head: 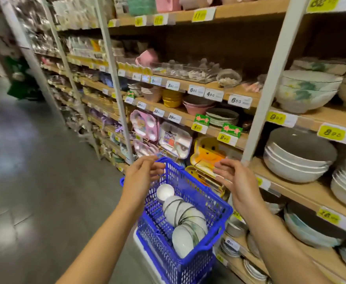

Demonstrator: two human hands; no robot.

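A blue plastic shopping basket (215, 203) stands in front of me, low in the middle of the view. Inside it lies a row of several white bowls (185, 220) on their sides. My left hand (141, 177) hovers over the basket's far left corner with its fingers loosely curled and nothing in it. My right hand (233, 181) hangs above the basket's right rim, fingers relaxed and spread, also holding nothing. Both hands are apart from the basket.
Wooden store shelves (297, 189) run along the right, stacked with white and grey bowls (299, 158), plates (222, 117), coloured bowls and yellow price tags. Divided children's trays (176, 140) hang just beyond the basket. Grey aisle floor (35, 171) stretches to the left.
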